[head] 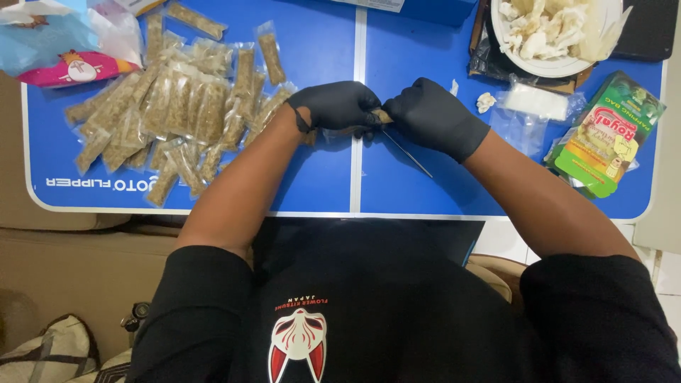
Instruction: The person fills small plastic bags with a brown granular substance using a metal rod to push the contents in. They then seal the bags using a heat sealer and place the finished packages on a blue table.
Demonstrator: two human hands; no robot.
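Both my gloved hands, left (339,106) & right (434,115), pinch one small packet (383,115) together at frame centre, above the blue counter (319,42). Thin stick (408,151) pokes down-right from it. Pile of filled packets (177,106) sits upper left.

Green pouch (605,135) far right; clear filled sachets (177,106) heaped left.

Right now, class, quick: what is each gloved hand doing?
Left hand: closed, pinching the small tan snack piece in a clear plastic sleeve.
Right hand: closed on the same piece's other end.
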